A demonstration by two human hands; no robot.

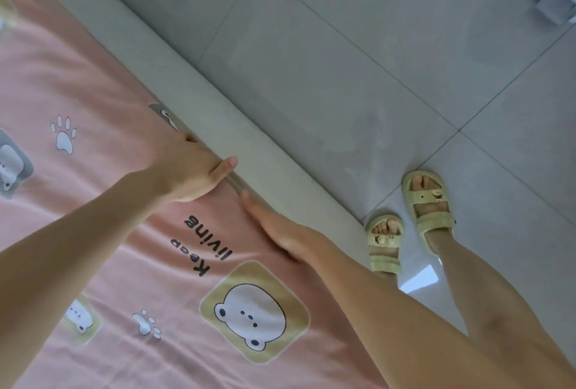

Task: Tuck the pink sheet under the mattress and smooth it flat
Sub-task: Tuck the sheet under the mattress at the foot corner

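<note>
The sheet (109, 83) is spread over the bed, its edge right against the grey frame (193, 102). The left hand (187, 167) sits on that edge with its thumb out; its fingers dip into the gap, so I can't tell their shape. The right hand (274, 229) lies flat, fingers straight and together, pressing the sheet's edge. 2 green sandals (427, 201) are on the tiles (343, 45).

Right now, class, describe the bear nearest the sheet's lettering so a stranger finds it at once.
Start on the pink sheet covering the bed. Just below its black lettering sits a white bear face. Its tan frame shows whole; the other bears are cut off or grey-framed.
</note>
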